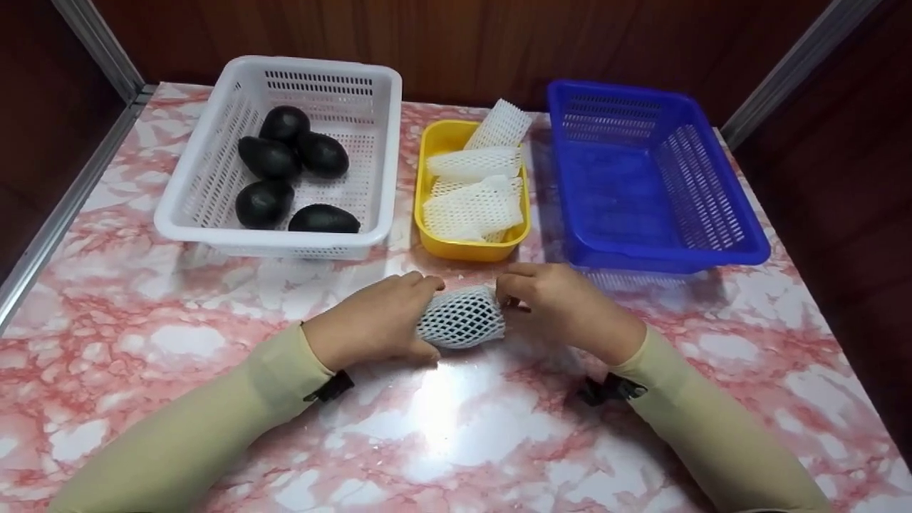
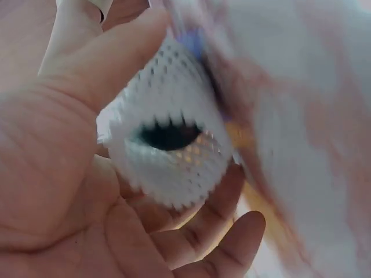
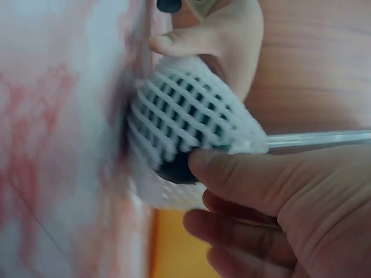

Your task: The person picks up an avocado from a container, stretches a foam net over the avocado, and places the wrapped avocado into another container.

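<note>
A dark avocado [image 3: 178,168] sits inside a white foam net sleeve [image 1: 462,318], its dark skin showing through the mesh and at the open end. My left hand [image 1: 381,318] holds the sleeved avocado from the left, thumb on the near side and fingers on the far side. In the left wrist view, the sleeve [image 2: 168,168] gapes at one end with the dark fruit within. At the sleeve's right end, my right hand [image 1: 563,306] pinches the rim. Its thumb lies against the sleeve's edge and the bared avocado in the right wrist view.
Behind on the left, a white basket [image 1: 278,242] holds several avocados [image 1: 269,158]. A yellow bin [image 1: 467,249] with several foam net sleeves [image 1: 474,206] stands in the middle. To its right is a blue basket [image 1: 659,253]. All stand on a red-and-white marbled table [image 1: 456,442].
</note>
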Motion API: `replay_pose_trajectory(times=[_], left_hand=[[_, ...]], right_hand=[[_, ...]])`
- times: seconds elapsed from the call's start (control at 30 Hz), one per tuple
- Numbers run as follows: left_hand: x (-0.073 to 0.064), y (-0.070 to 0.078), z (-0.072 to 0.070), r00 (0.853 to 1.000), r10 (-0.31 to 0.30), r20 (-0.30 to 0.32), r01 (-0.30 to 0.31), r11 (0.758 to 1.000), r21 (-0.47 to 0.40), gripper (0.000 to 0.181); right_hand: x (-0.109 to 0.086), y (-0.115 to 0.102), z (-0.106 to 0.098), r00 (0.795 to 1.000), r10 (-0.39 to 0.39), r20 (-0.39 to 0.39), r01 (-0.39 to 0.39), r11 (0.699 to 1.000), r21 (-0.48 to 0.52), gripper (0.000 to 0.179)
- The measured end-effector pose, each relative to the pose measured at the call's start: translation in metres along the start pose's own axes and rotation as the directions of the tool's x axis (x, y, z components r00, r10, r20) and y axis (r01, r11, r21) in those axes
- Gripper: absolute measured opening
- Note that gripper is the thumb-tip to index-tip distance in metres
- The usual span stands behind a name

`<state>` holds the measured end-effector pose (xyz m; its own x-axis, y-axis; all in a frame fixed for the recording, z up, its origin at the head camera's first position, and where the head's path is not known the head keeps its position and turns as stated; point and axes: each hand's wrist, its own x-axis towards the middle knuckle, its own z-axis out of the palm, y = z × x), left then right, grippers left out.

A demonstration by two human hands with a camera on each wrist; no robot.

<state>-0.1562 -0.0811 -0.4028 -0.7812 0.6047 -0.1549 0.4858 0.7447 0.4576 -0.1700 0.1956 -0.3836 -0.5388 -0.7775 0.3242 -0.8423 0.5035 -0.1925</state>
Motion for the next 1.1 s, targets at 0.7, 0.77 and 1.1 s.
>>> replay_pose_trajectory(times=[0.7, 0.77, 1.1], left_hand=[[0.006, 0.003, 0.007, 0.994, 0.090, -0.055, -0.097, 0.985, -0.144, 0.068], [0.006, 0.003, 0.009, 0.995, 0.087, -0.049, -0.092, 0.989, -0.118, 0.069], [0.007, 0.001, 0.011, 0.995, 0.096, -0.025, -0.098, 0.993, -0.067, 0.074]], right_hand=[[0.003, -0.003, -0.007, 0.949, 0.232, 0.215, -0.270, 0.948, 0.169, 0.019], [0.003, -0.004, -0.008, 0.936, 0.231, 0.267, -0.273, 0.953, 0.130, 0.019], [0.001, -0.026, -0.022, 0.953, 0.302, 0.028, -0.298, 0.949, -0.101, 0.027]])
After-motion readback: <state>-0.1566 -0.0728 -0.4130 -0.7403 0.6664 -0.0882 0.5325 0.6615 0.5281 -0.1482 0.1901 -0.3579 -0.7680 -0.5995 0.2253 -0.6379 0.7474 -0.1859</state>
